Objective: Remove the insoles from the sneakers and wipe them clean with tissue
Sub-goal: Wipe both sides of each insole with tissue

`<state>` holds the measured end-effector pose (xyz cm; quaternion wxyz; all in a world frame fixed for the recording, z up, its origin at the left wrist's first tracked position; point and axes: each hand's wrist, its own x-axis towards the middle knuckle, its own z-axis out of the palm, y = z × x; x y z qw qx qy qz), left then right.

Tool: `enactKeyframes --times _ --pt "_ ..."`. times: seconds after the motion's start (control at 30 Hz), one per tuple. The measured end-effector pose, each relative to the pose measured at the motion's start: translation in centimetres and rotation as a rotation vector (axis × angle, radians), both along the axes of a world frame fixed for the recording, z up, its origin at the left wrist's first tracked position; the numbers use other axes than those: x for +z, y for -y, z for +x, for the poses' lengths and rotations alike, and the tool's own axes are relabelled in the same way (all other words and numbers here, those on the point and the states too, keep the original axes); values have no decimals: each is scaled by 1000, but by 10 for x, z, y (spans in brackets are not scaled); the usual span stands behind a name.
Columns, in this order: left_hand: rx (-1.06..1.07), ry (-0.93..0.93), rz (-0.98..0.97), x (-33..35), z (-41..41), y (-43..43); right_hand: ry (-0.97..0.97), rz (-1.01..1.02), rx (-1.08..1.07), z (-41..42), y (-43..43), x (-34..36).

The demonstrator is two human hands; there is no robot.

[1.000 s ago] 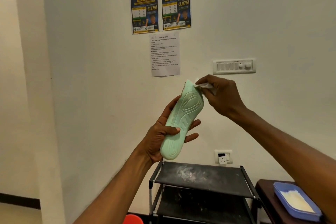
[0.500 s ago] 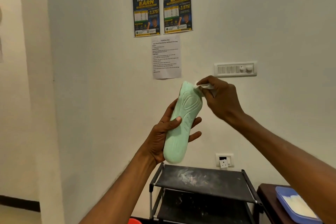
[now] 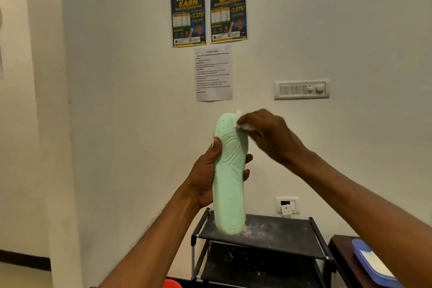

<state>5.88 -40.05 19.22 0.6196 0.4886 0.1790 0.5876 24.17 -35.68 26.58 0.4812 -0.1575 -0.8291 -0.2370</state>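
A pale green insole (image 3: 230,182) stands nearly upright in mid-air in front of the wall, its ridged side facing me. My left hand (image 3: 208,175) grips it around the middle, thumb on its left edge and fingers behind. My right hand (image 3: 264,133) pinches a small wad of white tissue (image 3: 245,126) against the insole's upper right edge, near the toe. Most of the tissue is hidden inside the fingers. No sneakers are in view.
A black two-tier shoe rack (image 3: 280,234) with white dust on its top shelf stands below the hands. A dark side table (image 3: 339,250) at the lower right carries a blue tray (image 3: 364,264). Something orange-red (image 3: 171,284) shows at the bottom edge. Posters, a switch panel and a socket hang on the wall.
The insole has turned from tilted to nearly upright and my left thumb has slid higher along its edge. My right hand with the tissue stays at the toe end, shifted slightly.
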Motion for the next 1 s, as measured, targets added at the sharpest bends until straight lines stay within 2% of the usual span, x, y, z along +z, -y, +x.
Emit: enactKeyframes --times 0.07,0.2,0.23,0.33,0.37,0.5,0.6,0.63,0.73,0.77,0.87,1.0 --pt "-22 -23 -7 -2 1 -1 -119 -2 -34 -2 -1 8" --pt "-41 -1 3 0 -1 -6 142 17 24 -17 15 -2" --pt "-44 -1 3 1 -2 -5 126 15 21 -16 15 0" --pt "-52 -27 -4 -1 -2 -5 -111 -12 -27 -12 8 11" --pt "-54 -25 -3 -1 -1 -5 -118 -19 -29 -14 9 12" --pt "-49 7 3 4 -4 -5 133 22 8 -24 20 6" --pt "-46 15 7 4 -5 -2 -89 3 -38 -11 12 10" --pt "-40 28 12 4 -5 -2 -97 -3 -32 -8 13 5" --pt "16 46 33 9 -9 -2 148 58 -9 -4 20 -25" --pt "36 48 39 10 -10 -2 173 65 -5 -2 20 -32" --pt "67 64 31 11 -7 -2 61 7 34 2 21 -38" --pt "30 35 27 16 -5 0 277 124 68 -2 27 -54"
